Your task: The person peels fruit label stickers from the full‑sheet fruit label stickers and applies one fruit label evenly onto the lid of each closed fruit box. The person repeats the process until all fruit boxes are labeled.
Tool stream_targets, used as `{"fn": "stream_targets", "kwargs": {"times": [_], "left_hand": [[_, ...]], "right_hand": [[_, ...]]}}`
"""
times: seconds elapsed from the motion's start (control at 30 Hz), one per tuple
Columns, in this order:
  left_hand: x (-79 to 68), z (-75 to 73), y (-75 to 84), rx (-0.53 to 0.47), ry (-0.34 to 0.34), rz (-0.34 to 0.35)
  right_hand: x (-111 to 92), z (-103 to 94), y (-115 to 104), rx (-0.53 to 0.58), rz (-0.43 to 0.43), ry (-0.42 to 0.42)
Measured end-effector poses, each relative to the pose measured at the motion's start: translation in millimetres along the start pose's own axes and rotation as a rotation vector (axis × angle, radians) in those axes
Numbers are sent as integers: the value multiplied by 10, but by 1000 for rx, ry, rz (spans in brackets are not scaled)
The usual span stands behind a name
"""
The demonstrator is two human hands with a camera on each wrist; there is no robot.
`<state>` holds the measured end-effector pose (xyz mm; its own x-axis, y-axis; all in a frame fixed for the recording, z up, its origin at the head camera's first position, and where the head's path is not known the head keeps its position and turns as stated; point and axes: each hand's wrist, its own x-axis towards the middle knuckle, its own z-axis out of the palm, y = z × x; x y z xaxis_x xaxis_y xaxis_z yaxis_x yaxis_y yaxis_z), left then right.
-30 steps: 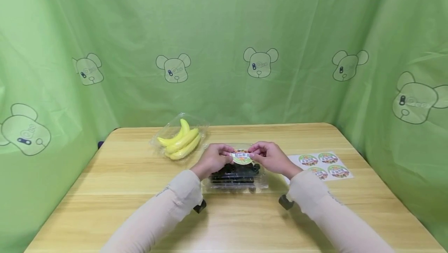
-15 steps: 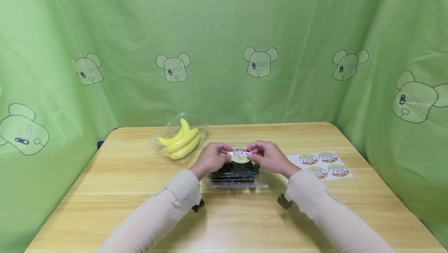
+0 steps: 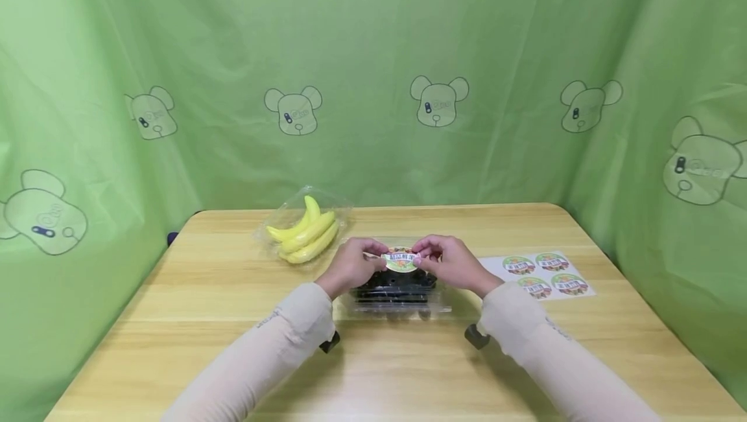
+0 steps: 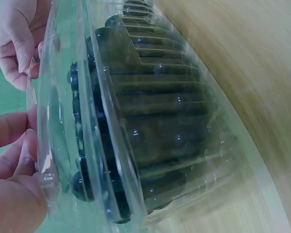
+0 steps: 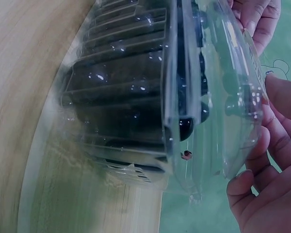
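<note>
Both hands meet over a clear plastic clamshell box (image 3: 403, 308) of dark round fruit (image 3: 393, 287), which look like grapes. My left hand (image 3: 355, 265) pinches the left edge of a round printed sticker (image 3: 400, 261) between thumb and fingers. On its right edge, my right hand (image 3: 454, 265) pinches it the same way. The sticker overlaps the box's lid in the head view. Seen edge-on in the left wrist view, the sticker (image 4: 31, 90) stands close to the lid. Some right-hand fingertips (image 5: 240, 183) lie right at the lid's rim in the right wrist view.
A clear box (image 3: 274, 214) with several bananas (image 3: 306, 231) sits at the back left of the wooden table (image 3: 192, 299). To the right lies a white sheet (image 3: 547, 273) bearing several round stickers, partly behind the right forearm. Green curtains (image 3: 362, 33) enclose the table.
Both hands keep their pinch on the sticker and have hardly moved. The sticker's tilt has varied slightly over the lid. The whole head view has shifted a little.
</note>
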<state>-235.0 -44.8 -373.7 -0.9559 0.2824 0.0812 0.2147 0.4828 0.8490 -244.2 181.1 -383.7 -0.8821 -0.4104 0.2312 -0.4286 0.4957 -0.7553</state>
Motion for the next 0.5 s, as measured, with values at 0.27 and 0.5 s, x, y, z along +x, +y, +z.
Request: {"fn": "stream_targets", "kwargs": {"times": [0.27,0.5], "left_hand": [[-6,-30,30,-4,-8,-3],[-5,-24,13,33,-7,-6]], "right_hand": [[17,3,6,-20,3,-3],[8,20,8,-47,-5,3]]}}
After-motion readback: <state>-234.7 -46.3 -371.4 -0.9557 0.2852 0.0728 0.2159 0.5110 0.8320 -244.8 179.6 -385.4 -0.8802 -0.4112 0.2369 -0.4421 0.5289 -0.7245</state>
